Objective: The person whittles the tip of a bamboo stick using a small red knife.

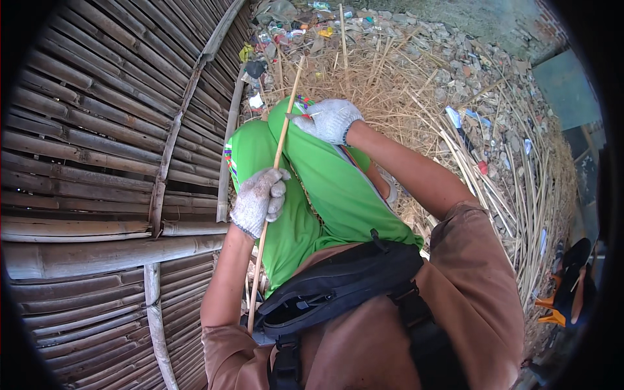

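Behind me was a wall of old split bamboo [97, 143], grey and weathered, and in front of my knees the ground was covered with dry straw and long thin cane offcuts [416, 91], with stones and small bits of coloured litter [292, 29] beyond that.

I sat with my legs in green trousers [325, 195], and across them lay the bamboo strip [276, 162], a long pale sliver. It ran from below my bag strap [338, 286], over my lap, and its far tip pointed out over the straw.

My left hand [259, 201], in a white knitted glove, was closed around the strip about the middle of its length, the fingers [278, 195] wrapped fully round it. My right hand [328, 120], also gloved, rested on my right knee just beside the strip, with the fingers curled; something thin and pale stuck out of it toward the strip, perhaps a small blade, but I could not tell for sure.

I judged the strip to be very light and springy, stiff along its length but easy to bend sideways. Its edges were probably sharp and splintery, so the gloves mattered. The best hold seemed near the middle, where it balanced, with the lap as a support under it.
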A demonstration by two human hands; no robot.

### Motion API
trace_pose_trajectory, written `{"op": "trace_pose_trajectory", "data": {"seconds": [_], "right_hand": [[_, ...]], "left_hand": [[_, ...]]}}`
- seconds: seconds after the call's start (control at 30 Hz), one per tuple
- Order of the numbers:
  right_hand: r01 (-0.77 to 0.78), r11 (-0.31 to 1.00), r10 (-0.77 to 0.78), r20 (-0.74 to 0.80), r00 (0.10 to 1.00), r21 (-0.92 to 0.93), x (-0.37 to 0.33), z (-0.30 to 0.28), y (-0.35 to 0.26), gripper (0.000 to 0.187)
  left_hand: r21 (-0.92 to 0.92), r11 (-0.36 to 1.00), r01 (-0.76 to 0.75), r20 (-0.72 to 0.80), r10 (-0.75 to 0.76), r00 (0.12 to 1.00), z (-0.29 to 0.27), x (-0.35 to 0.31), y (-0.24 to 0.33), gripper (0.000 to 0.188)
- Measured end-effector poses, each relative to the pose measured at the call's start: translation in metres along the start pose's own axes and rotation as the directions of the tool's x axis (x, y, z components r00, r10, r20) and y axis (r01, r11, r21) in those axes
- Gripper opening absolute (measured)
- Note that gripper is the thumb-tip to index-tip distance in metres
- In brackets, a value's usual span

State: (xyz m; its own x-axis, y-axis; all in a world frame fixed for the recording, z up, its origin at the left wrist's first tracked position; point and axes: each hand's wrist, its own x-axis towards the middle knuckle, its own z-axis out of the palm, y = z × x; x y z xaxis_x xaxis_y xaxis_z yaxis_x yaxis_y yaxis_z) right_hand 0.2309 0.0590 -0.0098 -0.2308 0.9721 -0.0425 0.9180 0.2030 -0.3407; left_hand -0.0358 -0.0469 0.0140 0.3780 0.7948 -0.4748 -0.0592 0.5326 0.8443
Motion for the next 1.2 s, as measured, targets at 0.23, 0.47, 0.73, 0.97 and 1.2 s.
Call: {"op": "trace_pose_trajectory", "data": {"seconds": [0.23,0.47,0.73,0.97,1.2], "right_hand": [[-0.011,1.000,0.011,0.004,1.000,0.027,-0.008,-0.002,0.000,0.084],[-0.044,0.999,0.044,0.023,0.999,0.012,-0.007,0.000,-0.004,0.084],[-0.039,0.999,0.039,-0.003,0.999,0.003,-0.009,-0.003,-0.007,0.077],[-0.026,1.000,0.026,-0.021,0.999,0.011,-0.012,0.001,-0.003,0.074],[-0.020,1.000,0.020,-0.048,0.999,0.000,-0.011,0.003,-0.001,0.068]], "left_hand": [[0.040,0.998,0.048,-0.078,-0.044,0.996,-0.002,-0.049,-0.016,0.029],[0.016,0.997,0.072,-0.138,-0.070,0.988,-0.003,-0.094,-0.032,0.029],[-0.038,0.993,0.110,-0.179,-0.115,0.977,-0.006,-0.150,-0.048,0.030],[0.236,0.972,-0.007,-0.187,0.053,0.981,-0.018,-0.176,-0.077,0.031],[0.483,0.876,0.011,-0.223,0.110,0.969,-0.002,-0.142,-0.070,0.035]]}}
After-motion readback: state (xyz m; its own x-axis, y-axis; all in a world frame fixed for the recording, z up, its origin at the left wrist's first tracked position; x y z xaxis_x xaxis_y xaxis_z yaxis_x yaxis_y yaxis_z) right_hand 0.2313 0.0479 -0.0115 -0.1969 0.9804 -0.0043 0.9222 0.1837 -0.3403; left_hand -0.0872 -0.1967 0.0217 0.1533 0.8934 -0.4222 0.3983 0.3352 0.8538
